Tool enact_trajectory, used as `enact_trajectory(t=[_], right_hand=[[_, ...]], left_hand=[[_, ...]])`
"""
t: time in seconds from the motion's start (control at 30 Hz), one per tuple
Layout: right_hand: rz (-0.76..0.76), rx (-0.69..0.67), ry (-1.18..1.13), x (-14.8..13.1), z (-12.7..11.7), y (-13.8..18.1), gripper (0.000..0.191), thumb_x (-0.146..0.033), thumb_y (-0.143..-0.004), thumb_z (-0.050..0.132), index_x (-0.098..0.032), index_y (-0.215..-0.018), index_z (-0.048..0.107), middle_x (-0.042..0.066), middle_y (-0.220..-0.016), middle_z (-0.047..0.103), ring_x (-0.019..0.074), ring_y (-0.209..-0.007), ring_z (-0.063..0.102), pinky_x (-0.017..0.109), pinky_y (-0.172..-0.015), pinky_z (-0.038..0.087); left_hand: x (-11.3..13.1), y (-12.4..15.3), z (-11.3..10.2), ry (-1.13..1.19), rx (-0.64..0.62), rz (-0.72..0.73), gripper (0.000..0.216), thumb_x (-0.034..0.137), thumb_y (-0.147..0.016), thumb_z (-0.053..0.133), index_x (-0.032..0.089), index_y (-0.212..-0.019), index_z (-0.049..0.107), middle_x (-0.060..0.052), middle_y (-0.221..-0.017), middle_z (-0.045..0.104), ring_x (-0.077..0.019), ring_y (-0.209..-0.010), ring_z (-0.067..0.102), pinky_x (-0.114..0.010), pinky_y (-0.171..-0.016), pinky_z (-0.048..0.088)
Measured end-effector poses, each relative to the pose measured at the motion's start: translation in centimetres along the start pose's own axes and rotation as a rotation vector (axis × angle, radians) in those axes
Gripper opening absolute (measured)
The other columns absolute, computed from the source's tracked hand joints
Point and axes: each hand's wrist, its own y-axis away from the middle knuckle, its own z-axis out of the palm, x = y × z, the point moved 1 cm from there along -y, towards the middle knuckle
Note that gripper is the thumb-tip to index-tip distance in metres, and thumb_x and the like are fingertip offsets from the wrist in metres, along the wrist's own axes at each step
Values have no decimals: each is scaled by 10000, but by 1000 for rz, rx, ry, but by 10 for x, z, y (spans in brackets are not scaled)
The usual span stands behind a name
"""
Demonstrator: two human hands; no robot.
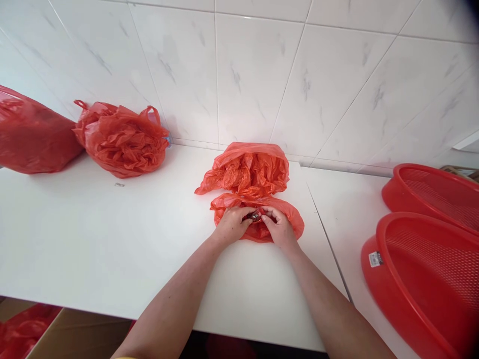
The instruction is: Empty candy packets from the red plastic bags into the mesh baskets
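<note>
A flat red plastic bag (290,215) lies on the white counter (112,239) in front of me. My left hand (232,224) and my right hand (277,227) both rest on it with fingers curled. Between the fingertips of both hands sits a small dark, shiny object (256,216), pinched together with the bag's plastic. Just behind lies a crumpled heap of red plastic bags (249,169), touching the flat bag's far edge.
A stuffed red bag (121,139) and another red bag (32,134) sit at the back left by the tiled wall. Two red plastic mesh baskets (430,279) stand at the right. A cardboard box with red bags (26,331) is below the counter's front edge.
</note>
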Motion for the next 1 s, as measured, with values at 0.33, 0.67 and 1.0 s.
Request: enact_trajectory(t=[0.33, 0.67, 1.0], right_hand=[[71, 90, 15, 7, -2, -3, 263, -405, -778, 554, -238, -980, 585, 7, -902, 678, 186, -857, 651, 362, -809, 508], [45, 72, -13, 7, -2, -5, 209, -418, -768, 561, -236, -870, 574, -6, -809, 653, 170, -778, 624, 313, -738, 488], [66, 109, -32, 11, -4, -6, 259, -441, -785, 551, -241, -947, 575, 20, -908, 659, 194, -879, 623, 352, -824, 477]], left_hand=[[-4, 2, 5, 108, 19, -2, 505, 67, -710, 537, 262, -1176, 529, -3, -962, 673, -166, -889, 599, -294, -788, 459], [-4, 2, 5, 123, -24, 63, 340, 31, -695, 493, 224, -945, 618, -8, -937, 649, -159, -897, 578, -285, -797, 459], [-5, 2, 6, 132, -19, 25, 380, 54, -685, 561, 241, -1009, 631, -17, -974, 651, -179, -914, 577, -314, -828, 458]])
